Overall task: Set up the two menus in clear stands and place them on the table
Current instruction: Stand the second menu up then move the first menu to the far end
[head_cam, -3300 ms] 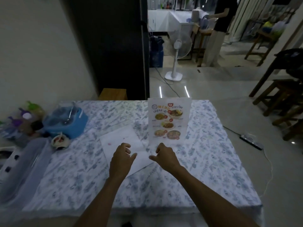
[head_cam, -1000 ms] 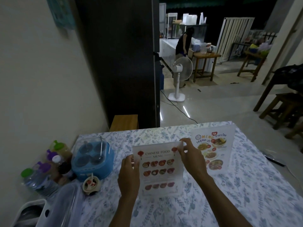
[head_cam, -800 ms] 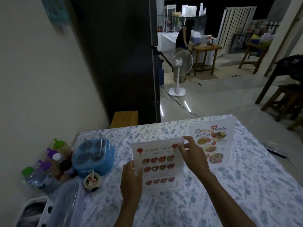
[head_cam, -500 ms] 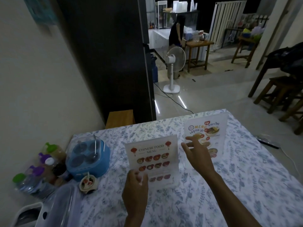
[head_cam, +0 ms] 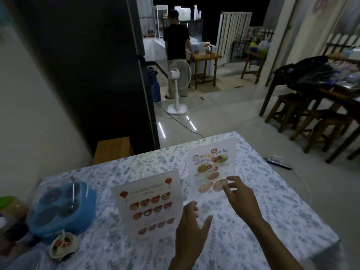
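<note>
Two menus stand upright in clear stands on the table [head_cam: 272, 211] with its floral cloth. The Chinese food menu [head_cam: 150, 205] is at the centre left. The second menu [head_cam: 211, 168], with dish photos, stands behind it to the right. My left hand [head_cam: 190, 232] hovers just right of the Chinese menu's lower edge, fingers apart, holding nothing. My right hand [head_cam: 239, 195] is spread open in front of the second menu's lower right corner, apart from it.
A blue lidded condiment caddy [head_cam: 60, 209], a small bowl [head_cam: 61, 245] and bottles sit at the table's left. A wooden stool [head_cam: 113, 149] stands beyond the far edge. Further off are a white fan [head_cam: 178, 80], a person [head_cam: 176, 45] and wooden stools [head_cam: 303, 114].
Both hands have let go of the Chinese menu, which now stands alone. My left hand moved right and my right hand shifted toward the second menu. The camera view tilted.
</note>
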